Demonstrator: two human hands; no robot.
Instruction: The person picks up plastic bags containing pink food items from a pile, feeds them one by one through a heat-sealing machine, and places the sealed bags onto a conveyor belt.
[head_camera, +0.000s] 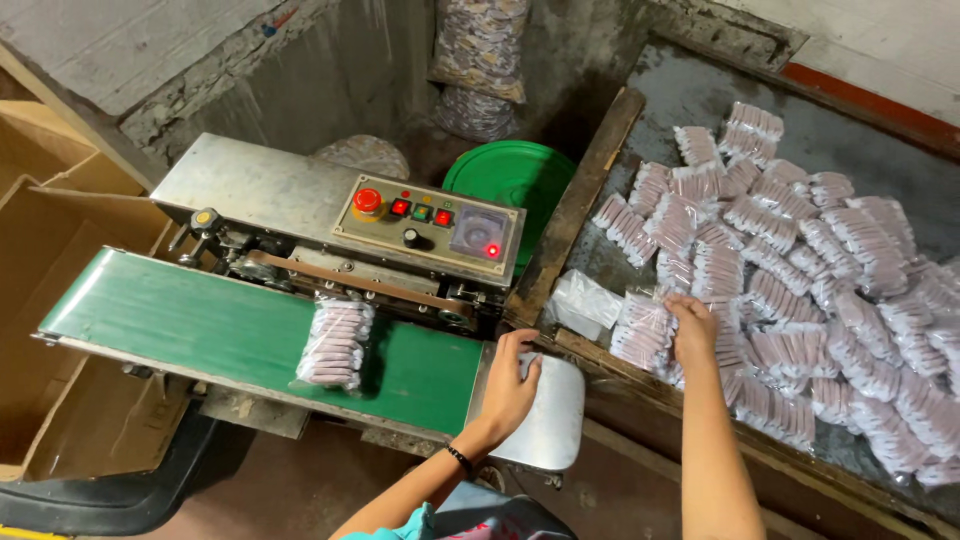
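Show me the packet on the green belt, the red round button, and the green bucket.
packet on the belt (336, 343), head view, middle of the bag
red button (367, 200), head view, its cap
green bucket (510, 180), head view, its top

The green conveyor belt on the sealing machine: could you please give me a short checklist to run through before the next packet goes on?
1. Feed end of the green belt free: ok, bare by the steel plate.
2. Previous packet moved off: not ok, it lies mid-belt.
3. Left hand away from the band: ok, resting on the plate.
4. Right hand has a packet: cannot tell, it only touches the packet pile.
5. Machine powered: ok, a red light glows.
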